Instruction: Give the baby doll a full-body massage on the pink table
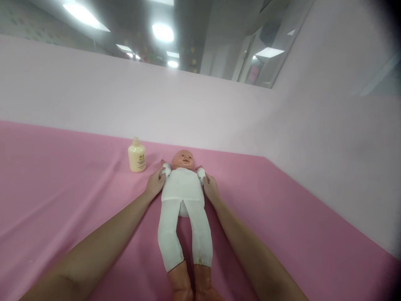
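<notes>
Resting against a baby doll [183, 188], the left hand [156, 182] cups its upper arm with curled fingers, and the right hand [210, 187] does the same on the opposite side. Dressed in white, the doll lies face up on a pink cloth [62, 188] that covers the whole surface. A cream bottle [137, 156] stands near the left hand. Pale pink walls [94, 92] rise behind, under bright ceiling lights [163, 32].
</notes>
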`<action>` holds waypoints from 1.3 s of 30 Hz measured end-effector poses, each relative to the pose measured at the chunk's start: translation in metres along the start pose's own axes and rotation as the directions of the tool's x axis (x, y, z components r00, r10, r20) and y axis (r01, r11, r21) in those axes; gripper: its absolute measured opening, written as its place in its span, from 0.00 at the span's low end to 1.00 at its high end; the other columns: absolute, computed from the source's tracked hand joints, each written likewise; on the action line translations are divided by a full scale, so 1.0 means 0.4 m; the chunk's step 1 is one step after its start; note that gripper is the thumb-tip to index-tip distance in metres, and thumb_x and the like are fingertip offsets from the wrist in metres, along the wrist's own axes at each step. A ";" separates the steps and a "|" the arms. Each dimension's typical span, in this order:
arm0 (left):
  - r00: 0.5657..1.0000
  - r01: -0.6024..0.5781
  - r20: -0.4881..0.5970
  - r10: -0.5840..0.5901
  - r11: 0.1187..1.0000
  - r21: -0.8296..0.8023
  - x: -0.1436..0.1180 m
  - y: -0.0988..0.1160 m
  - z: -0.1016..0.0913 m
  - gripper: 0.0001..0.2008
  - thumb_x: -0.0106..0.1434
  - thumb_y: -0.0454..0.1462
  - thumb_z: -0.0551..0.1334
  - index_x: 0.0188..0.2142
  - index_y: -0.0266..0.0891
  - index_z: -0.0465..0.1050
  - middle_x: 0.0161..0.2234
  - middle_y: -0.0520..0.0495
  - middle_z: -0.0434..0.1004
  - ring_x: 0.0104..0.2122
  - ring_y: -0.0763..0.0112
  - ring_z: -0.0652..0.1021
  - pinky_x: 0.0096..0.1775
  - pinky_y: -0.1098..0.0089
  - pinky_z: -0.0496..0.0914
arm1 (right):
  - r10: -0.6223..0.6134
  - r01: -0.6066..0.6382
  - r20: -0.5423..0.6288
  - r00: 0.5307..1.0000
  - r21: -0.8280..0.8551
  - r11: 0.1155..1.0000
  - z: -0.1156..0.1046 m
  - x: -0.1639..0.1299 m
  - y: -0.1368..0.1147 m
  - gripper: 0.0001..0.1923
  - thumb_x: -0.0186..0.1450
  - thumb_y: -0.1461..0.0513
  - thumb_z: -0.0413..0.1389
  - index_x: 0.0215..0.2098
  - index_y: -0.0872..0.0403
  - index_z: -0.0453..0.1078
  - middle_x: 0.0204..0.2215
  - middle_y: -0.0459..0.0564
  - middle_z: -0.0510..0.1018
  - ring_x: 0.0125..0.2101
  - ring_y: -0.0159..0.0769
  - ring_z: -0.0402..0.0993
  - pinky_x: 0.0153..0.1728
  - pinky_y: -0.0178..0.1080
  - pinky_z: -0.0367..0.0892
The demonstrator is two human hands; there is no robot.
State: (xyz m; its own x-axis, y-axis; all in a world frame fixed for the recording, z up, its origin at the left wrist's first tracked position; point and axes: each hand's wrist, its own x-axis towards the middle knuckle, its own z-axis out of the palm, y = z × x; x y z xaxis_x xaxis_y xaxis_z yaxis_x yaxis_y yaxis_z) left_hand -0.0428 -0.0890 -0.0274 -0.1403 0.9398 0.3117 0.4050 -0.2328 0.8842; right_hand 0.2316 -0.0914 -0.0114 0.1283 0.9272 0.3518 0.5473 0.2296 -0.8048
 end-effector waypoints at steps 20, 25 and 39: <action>0.995 0.095 0.028 -0.091 0.956 -0.278 0.001 -0.006 0.010 0.34 0.60 0.38 0.63 0.64 0.43 0.55 0.51 0.39 0.77 0.47 0.58 0.78 0.50 0.57 0.70 | 0.157 -0.155 0.018 0.987 0.324 0.933 -0.001 0.006 0.005 0.33 0.52 0.64 0.53 0.57 0.51 0.67 0.55 0.52 0.75 0.56 0.45 0.70 0.58 0.46 0.66; 0.995 0.098 0.011 -0.103 0.895 -0.436 0.000 -0.004 0.014 0.35 0.56 0.32 0.62 0.63 0.42 0.57 0.49 0.40 0.78 0.45 0.61 0.79 0.48 0.59 0.72 | 0.116 -0.119 0.038 0.993 0.516 0.848 0.008 0.021 0.019 0.34 0.49 0.65 0.56 0.55 0.50 0.67 0.57 0.52 0.74 0.57 0.44 0.70 0.59 0.47 0.65; 0.993 0.119 0.058 -0.104 0.848 -0.516 0.010 0.004 0.012 0.16 0.69 0.44 0.59 0.52 0.39 0.71 0.51 0.42 0.73 0.45 0.64 0.76 0.46 0.58 0.75 | 0.153 -0.200 0.129 0.980 0.621 0.758 0.006 0.040 0.064 0.12 0.48 0.63 0.64 0.22 0.50 0.63 0.27 0.46 0.77 0.37 0.39 0.76 0.39 0.41 0.71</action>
State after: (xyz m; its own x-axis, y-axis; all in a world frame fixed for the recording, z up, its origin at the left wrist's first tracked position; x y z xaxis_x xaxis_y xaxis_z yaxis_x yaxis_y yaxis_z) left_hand -0.0385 -0.0843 -0.0264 -0.1288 0.9718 0.1977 -0.1391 -0.2151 0.9666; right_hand 0.2455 -0.0701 -0.0275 0.1025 0.9818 0.1599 -0.1240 0.1721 -0.9772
